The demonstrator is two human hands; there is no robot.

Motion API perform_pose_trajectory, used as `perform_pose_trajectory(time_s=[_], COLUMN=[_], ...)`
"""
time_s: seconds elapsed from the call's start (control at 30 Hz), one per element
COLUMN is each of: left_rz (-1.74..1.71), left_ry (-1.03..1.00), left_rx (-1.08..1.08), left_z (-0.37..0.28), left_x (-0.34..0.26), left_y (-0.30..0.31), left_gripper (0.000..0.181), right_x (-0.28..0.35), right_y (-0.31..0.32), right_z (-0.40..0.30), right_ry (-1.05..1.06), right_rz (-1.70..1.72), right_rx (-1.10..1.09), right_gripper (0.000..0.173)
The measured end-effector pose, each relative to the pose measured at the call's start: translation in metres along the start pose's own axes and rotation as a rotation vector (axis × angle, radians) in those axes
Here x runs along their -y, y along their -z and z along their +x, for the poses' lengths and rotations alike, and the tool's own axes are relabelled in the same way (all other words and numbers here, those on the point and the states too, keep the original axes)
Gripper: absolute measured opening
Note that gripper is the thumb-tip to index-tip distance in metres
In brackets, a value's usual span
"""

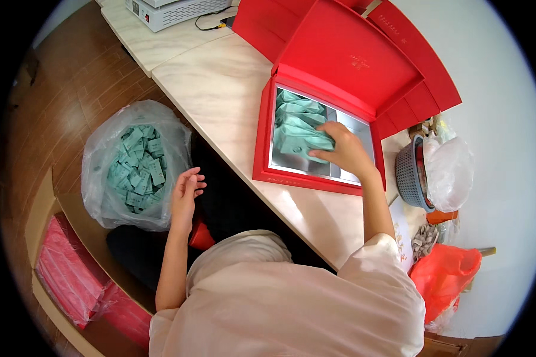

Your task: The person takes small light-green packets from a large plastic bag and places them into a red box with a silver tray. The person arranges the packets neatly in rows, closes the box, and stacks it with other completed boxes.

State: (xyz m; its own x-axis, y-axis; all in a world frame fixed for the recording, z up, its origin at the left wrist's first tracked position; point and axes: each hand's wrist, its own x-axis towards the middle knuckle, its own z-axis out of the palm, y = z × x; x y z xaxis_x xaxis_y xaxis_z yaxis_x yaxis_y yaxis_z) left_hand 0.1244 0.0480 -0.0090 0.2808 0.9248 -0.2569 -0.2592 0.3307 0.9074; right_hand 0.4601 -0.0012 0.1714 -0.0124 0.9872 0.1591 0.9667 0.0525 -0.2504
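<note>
A red gift box (261,147) with a raised lid stands on the marbled table (205,89). Its silver-lined inside is divided; green packets (295,120) lie in the left compartment. My right hand (346,149) reaches over the divider, thumb and fingers on a green packet (295,145) at the front of that row. Away from the table, my left hand (188,192) hangs with fingers slightly curled and nothing in it. Beside it is a clear plastic bag (94,178) full of loose green packets (138,169).
More red boxes (415,49) stand behind the lid. A grey plastic basket (408,172) and a red plastic bag (446,276) are on the right. At the upper left sits a white appliance (178,15) with a cable. A cardboard carton (85,232) holds plastic-wrapped red boxes (69,272).
</note>
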Motion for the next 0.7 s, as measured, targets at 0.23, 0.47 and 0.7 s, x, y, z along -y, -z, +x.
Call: perform_pose_trajectory(time_s=[0.23, 0.47, 0.7], left_rz=[0.030, 0.006, -0.031], left_ry=[0.088, 0.148, 0.187], left_rx=[-0.065, -0.074, -0.093], left_z=[0.001, 0.003, 0.004], left_x=[0.013, 0.028, 0.036], left_y=[0.015, 0.026, 0.037], left_gripper=[0.026, 0.025, 0.025], right_x=[-0.014, -0.005, 0.010], right_y=[-0.046, -0.058, -0.066], right_z=[0.031, 0.020, 0.042], right_ry=[0.103, -0.020, 0.084], right_rz=[-0.375, -0.487, -0.472], right_rx=[-0.044, -0.065, -0.063], right_gripper=[0.088, 0.092, 0.100])
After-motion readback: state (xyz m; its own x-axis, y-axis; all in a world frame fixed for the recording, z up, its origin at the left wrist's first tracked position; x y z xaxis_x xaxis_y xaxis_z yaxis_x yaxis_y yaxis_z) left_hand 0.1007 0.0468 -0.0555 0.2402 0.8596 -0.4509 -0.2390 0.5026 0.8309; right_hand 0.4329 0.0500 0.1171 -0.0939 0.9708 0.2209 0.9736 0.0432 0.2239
